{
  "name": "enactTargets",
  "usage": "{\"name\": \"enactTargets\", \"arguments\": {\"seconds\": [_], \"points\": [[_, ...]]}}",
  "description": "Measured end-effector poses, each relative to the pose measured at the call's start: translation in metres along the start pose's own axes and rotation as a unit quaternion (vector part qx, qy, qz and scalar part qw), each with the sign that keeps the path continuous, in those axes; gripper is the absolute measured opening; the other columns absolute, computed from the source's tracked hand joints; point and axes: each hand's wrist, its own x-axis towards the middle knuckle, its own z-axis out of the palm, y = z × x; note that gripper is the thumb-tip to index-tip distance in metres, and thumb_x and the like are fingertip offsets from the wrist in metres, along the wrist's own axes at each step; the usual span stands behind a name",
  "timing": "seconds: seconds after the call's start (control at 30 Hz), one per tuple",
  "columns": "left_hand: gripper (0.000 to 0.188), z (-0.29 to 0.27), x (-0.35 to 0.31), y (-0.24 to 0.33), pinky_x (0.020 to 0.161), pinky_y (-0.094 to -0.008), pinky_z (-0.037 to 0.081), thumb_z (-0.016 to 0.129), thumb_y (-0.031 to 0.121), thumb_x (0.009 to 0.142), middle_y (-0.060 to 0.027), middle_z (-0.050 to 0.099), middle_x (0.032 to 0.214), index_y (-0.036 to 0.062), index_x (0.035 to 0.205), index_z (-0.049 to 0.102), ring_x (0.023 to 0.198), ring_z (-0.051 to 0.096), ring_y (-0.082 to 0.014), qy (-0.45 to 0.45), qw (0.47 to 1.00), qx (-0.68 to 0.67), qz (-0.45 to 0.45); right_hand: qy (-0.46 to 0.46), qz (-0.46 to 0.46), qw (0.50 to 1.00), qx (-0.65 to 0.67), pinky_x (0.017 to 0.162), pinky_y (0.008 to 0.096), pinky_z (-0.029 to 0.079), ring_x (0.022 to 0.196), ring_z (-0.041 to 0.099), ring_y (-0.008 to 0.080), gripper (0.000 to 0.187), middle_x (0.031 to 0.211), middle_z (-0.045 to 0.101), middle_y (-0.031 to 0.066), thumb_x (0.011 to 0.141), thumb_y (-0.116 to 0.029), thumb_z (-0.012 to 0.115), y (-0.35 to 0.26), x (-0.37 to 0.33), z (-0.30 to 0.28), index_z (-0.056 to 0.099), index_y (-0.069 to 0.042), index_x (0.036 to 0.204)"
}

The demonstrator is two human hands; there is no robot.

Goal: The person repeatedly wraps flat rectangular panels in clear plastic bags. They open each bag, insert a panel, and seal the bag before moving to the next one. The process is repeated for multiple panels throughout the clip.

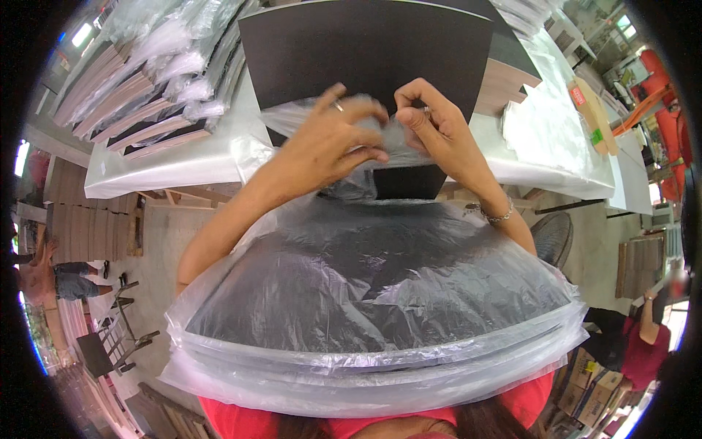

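In front of me a flat black panel (365,51) leans at the table, with crumpled clear plastic film (401,146) across its lower part. My left hand (329,135), with a ring on it, hovers over the film; its fingers are apart and slightly blurred. Level with it, my right hand (439,128) has thumb and fingers pinched together at the film. A bracelet circles the right wrist. Below my hands, against my body, lies a stack of black panels wrapped in clear plastic (373,285). The fingertips partly hide where the film is gripped.
Bagged panels (146,95) are piled on the left of the white-covered table (168,173). White sheets (545,132) and a cardboard piece (594,113) lie on the right. A dark round stool (553,238) stands beneath. Other people (647,336) are at both sides.
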Motion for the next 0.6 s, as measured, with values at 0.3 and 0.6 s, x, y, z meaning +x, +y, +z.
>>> {"name": "enactTargets", "arguments": {"seconds": [0.3,0.6], "points": [[0.056,-0.025,-0.038,-0.021,0.102,-0.0397,0.035,0.052,0.054,0.089,-0.0117,0.058,0.117,0.0073,0.12,0.055,0.11,0.054,-0.023,0.095,0.701,-0.518,-0.481,-0.135,-0.075,0.86,0.487,0.07,0.03,0.045,0.081,0.056,0.0145,0.054,0.093,0.061,0.0072,0.084,-0.038,0.066,0.094,-0.055,-0.091,0.049,0.001,0.117],[0.05,-0.037,-0.114,-0.088,0.102,-0.0448,0.034,0.05,0.048,0.091,-0.0103,0.055,0.123,0.0094,0.123,0.052,0.116,0.05,-0.0245,0.273,0.6,-0.726,-0.194,-0.292,-0.061,0.886,0.355,0.094,0.0369,0.043,0.107,0.052,0.0197,0.055,0.115,0.057,0.0121,0.087,-0.031,0.063,0.136,-0.057,-0.05,0.043,0.005,0.125]]}}
